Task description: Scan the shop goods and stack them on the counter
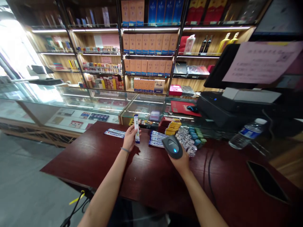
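My left hand grips a slim white-and-blue packet, held upright above the dark red table. In my right hand is a black barcode scanner with a blue light glowing on its top; its front end points left, towards the packets. Two similar packets lie flat on the table left of my left hand. Between my hands, a few more blue-and-white packets lie side by side, partly hidden by the scanner. What is printed on the packets is too small to read.
Behind the scanner stand yellow packs, clear-lidded round containers and blue and green ones. To the right are a water bottle, a phone, a black cable and a monitor. A glass counter runs behind the table.
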